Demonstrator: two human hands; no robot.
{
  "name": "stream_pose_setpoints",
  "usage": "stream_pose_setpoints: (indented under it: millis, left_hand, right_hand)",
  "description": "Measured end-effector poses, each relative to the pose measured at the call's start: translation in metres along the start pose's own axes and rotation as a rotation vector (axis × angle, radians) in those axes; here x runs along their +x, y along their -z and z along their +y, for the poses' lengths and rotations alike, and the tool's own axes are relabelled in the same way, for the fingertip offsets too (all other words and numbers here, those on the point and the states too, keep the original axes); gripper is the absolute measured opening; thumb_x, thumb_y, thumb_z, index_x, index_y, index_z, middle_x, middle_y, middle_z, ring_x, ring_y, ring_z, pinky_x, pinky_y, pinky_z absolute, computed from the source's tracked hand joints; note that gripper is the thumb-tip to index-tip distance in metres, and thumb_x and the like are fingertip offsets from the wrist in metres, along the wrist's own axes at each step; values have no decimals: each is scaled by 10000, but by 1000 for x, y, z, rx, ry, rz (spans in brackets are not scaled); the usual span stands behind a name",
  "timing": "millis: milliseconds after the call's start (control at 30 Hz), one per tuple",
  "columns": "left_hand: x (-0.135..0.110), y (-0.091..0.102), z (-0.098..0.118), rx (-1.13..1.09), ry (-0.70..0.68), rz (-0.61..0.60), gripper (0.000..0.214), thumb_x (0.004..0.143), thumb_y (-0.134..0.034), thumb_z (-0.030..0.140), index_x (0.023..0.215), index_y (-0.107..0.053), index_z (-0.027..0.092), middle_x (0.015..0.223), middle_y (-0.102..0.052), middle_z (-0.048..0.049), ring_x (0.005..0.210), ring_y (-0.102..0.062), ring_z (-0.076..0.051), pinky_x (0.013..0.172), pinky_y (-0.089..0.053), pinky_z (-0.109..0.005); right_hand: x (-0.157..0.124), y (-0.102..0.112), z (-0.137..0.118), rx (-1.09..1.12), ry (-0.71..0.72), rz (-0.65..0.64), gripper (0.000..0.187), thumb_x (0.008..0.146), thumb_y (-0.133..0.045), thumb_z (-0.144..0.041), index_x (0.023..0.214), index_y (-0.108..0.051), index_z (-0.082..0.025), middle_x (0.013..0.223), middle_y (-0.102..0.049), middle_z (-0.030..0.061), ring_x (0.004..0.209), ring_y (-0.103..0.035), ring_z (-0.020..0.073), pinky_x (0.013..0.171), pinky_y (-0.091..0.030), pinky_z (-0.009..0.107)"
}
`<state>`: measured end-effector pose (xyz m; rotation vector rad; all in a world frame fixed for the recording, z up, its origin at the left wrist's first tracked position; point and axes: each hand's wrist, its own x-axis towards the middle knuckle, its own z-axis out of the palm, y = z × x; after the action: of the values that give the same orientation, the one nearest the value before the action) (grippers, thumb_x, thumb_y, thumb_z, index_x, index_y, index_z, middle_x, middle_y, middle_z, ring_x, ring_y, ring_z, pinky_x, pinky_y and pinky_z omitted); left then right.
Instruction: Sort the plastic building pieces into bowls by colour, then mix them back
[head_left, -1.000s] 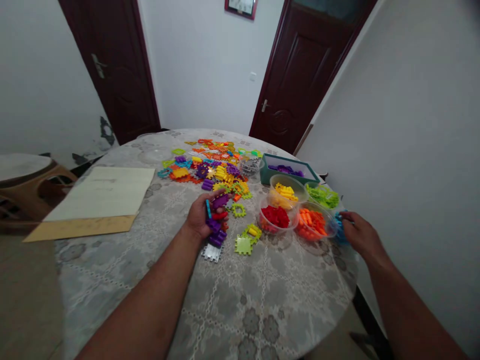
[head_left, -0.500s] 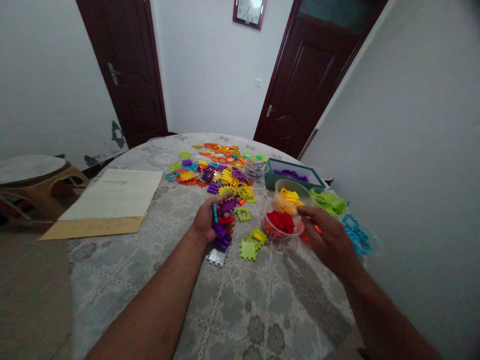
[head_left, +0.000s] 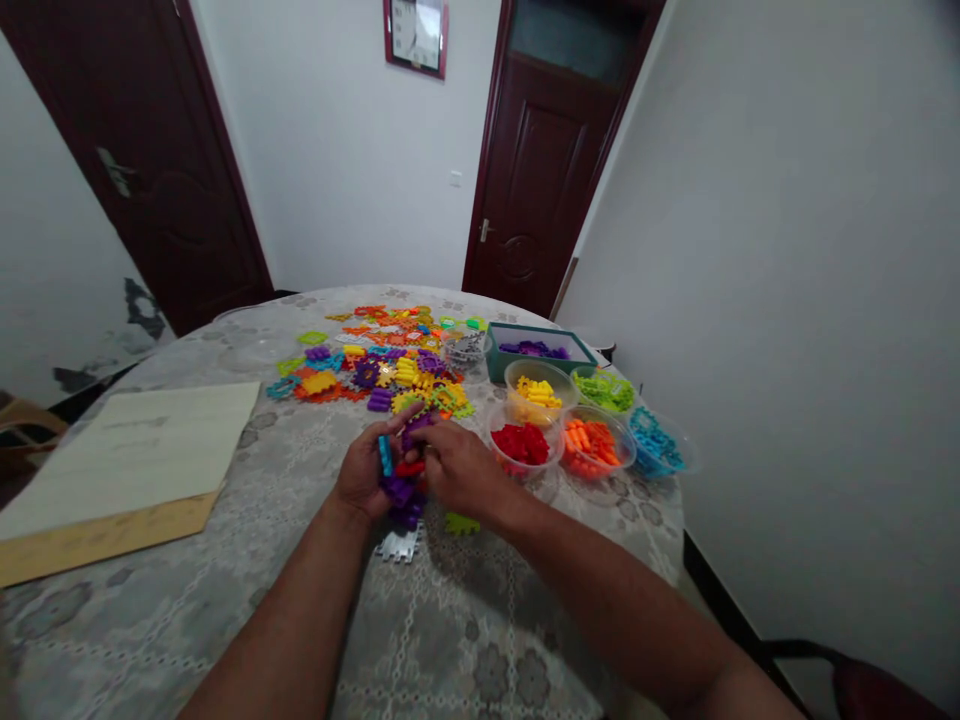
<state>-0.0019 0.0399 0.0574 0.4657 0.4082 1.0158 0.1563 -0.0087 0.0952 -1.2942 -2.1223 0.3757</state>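
The left hand (head_left: 361,474) cups mixed toy blocks (head_left: 400,491), seemingly presenting them to the right hand (head_left: 463,468) alongside, whose grip is unclear.

Home-like room | 2 dark-red panelled doors (head_left: 551,150) | wall clock (head_left: 416,36) | lace-patterned tablecloth (head_left: 457,650)

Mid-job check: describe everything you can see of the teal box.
The teal box is rectangular and open-topped, with a paler inside and straight walls, perhaps cardboard. It stands upright on the patterned tablecloth, holding purple pieces. The bowl of yellow pieces sits in front, partly hiding its near wall; whether they touch is unclear. The left hand and right hand are apart from it.
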Motion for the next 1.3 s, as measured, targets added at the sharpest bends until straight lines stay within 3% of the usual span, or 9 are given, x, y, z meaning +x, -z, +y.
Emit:
stream_pose_setpoints:
  millis: [167,267,367,533,667,833,1000,1133,1300]
  left_hand:
    - [-1,1,0,36,46,7,392,915,-627,276,1297,-665,201,850,-757,-59,447,-580,-151,493,-612,-377]
    - [-1,-1,1,23,11,91,378,953,-603,302,1304,-644,167,1101,-779,-135,424,-529,-101,456,-586,-349]
    - [3,1,0,3,-32,160,304,1021,-570,351,1232,-650,147,1046,-777,-121,458,-560,-104,464,-585,-319]
    - [8,8,-3,16,-52,181,353,1066,-530,452,1209,-645,150,1020,-767,-115,480,-588,-120,472,-604,-340]
    - [8,10,-4,42,-39,176,463,1081,-460,533,1219,-654,136,1007,-766,-127,494,-615,-141,477,-618,-365]
    - [7,10,-4,75,-2,152,484,1078,-454,555,1245,-653,147,960,-770,-117,481,-639,-166,466,-608,-365]
    - [5,4,-2,-15,27,50,401,1097,-449,451,1206,-675,139,835,-758,-97,589,-733,-220,576,-644,-364]
    - [5,0,2,-31,31,97,415,1104,-429,427,1212,-675,111,914,-785,-138,724,-788,-251,673,-668,-374]
    - [5,2,4,-16,27,74,388,1102,-432,403,1252,-656,124,800,-748,-88,603,-744,-226,563,-645,-355]
  right_hand:
    - [6,30,24,83,-58,80,326,929,-544,-102,1102,-797,-213,1105,-801,63,1031,-720,201,977,-545,347]
    - [27,72,62,51,-141,108,329,929,-534,-162,1097,-812,-220,1071,-815,45,984,-733,198,964,-560,356]
    - [59,118,107,-124,-335,257,369,854,-537,-156,1086,-817,-222,1076,-817,37,986,-739,210,948,-570,348]
    - [88,163,147,-231,-455,383,493,818,-535,-126,1262,-748,-103,1247,-768,182,1102,-719,320,1012,-546,460]
    - [76,144,133,-270,-425,361,478,891,-542,-138,1333,-716,-89,1350,-727,207,1220,-682,320,1129,-480,478]
    - [38,71,66,-159,78,63,379,978,-595,-186,1335,-720,-216,1263,-764,103,1068,-726,220,1047,-554,394]
    - [21,14,12,-174,370,-182,426,976,-570,-82,1350,-706,-233,1509,-624,122,1364,-607,242,1126,-528,409]
    - [28,1,6,-203,373,-221,348,992,-598,-101,1282,-739,-233,1433,-681,109,1367,-608,251,1152,-513,419]
    - [24,19,4,-5,326,-133,339,1004,-592,-63,1215,-762,-267,1311,-747,49,1278,-664,190,1117,-521,360]
